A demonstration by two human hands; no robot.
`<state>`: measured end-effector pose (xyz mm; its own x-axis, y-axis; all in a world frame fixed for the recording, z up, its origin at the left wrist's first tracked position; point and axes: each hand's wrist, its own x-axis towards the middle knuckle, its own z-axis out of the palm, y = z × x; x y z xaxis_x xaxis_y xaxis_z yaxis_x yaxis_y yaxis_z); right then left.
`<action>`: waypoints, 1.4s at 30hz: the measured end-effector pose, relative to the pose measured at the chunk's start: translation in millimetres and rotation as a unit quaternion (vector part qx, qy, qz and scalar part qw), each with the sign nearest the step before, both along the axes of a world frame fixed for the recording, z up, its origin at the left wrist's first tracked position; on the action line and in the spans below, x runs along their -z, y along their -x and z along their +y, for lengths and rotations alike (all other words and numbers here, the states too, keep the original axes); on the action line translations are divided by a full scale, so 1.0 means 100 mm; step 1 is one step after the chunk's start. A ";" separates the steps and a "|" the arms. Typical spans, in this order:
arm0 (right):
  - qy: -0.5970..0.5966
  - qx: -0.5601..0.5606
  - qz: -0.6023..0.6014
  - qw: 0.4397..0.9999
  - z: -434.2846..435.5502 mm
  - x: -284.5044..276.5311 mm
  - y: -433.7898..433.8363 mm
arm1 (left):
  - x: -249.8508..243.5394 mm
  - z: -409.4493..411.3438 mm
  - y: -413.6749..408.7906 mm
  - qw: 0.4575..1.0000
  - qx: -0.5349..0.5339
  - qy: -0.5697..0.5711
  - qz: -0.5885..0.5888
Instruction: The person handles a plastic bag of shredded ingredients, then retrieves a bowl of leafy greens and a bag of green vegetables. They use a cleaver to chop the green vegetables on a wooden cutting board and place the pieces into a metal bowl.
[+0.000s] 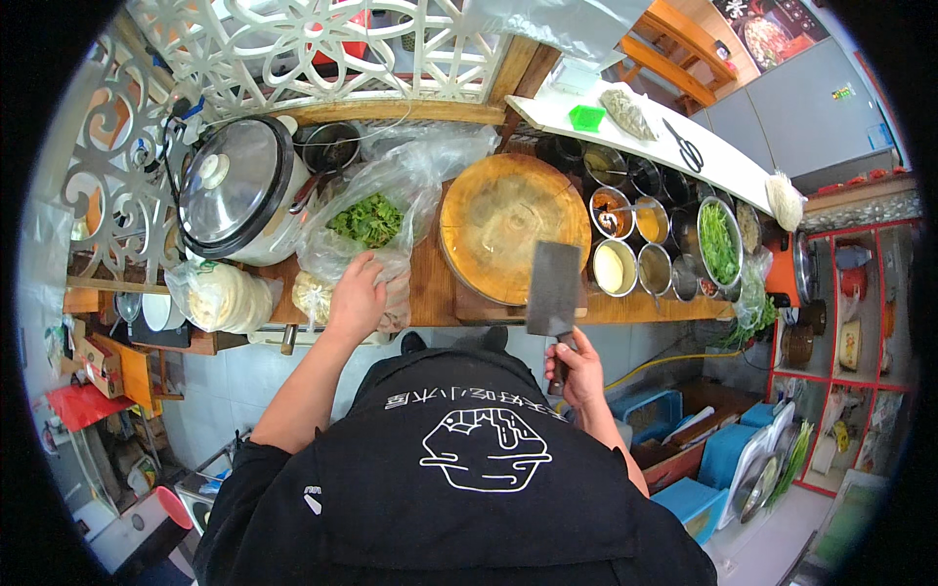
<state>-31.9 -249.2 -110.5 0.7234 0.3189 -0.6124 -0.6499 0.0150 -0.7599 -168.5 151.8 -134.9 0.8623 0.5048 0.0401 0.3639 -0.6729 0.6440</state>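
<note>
In my right hand (579, 366) is the dark handle of a Chinese cleaver (554, 282). Its broad blade points away from me and overlaps the front right part of a round wooden chopping block (506, 220) in the view. I cannot tell whether the blade touches the wood. My left hand (359, 293) is at the near edge of a clear plastic bag (418, 198) with chopped green herbs (366, 221) in it. The fingertips are against the bag, and whether they pinch the plastic is not plain.
An electric cooker (242, 190) with a glass lid stands left, behind bagged flatbreads (226, 297). Right of the block are several metal pots of sauces (615, 267) and a bowl of cut greens (718, 242). Scissors (685, 146) lie on a white shelf (733, 172) above.
</note>
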 end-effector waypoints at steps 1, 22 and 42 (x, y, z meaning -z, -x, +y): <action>-0.002 -0.002 0.009 1.000 0.16 0.03 0.11 | 0.04 0.02 0.04 1.000 -0.002 0.011 -0.006; 0.090 -0.304 -0.024 0.948 2.62 -0.69 -0.14 | 0.49 0.19 -0.10 0.636 -0.353 0.681 -0.082; -0.037 -0.470 0.054 0.880 2.46 -0.55 -0.89 | 0.60 -0.26 -0.26 0.511 -0.240 0.759 -0.324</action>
<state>56.8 -3.2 -55.9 0.0577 0.7870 -0.6143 -0.4695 -0.5216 -0.7124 -142.0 125.8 -194.7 0.6782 0.5251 -0.5141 -0.3675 0.8482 0.3815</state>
